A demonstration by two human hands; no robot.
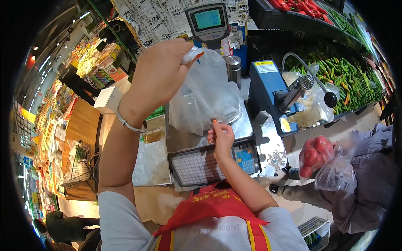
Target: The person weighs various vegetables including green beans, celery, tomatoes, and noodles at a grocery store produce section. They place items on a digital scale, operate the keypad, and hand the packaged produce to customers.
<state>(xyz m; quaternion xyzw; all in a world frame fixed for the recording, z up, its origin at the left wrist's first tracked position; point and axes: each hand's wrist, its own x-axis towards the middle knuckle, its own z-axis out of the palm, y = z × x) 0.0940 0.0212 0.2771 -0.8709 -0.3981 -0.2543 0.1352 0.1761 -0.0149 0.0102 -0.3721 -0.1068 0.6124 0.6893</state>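
Observation:
My left hand (161,70) is raised, its fingers closed on the gathered top of a translucent plastic bag (204,94). The bag hangs over the metal platform of an electronic weighing scale (248,127); its contents cannot be made out. My right hand (223,135) is at the bag's lower front, the thumb touching a small label (215,120) on it, the other fingers loosely curled. Behind the bag stands the scale's lit display (208,19). The scale's keypad (246,160) lies to the right of my right forearm.
A blue bag-sealing device (270,91) with a lever and a metal flask (233,67) stand near the scale. Green peppers (348,78) fill a crate at right. A person at right holds bagged tomatoes (315,153). At left are a wire basket (78,166) and a white box (108,99).

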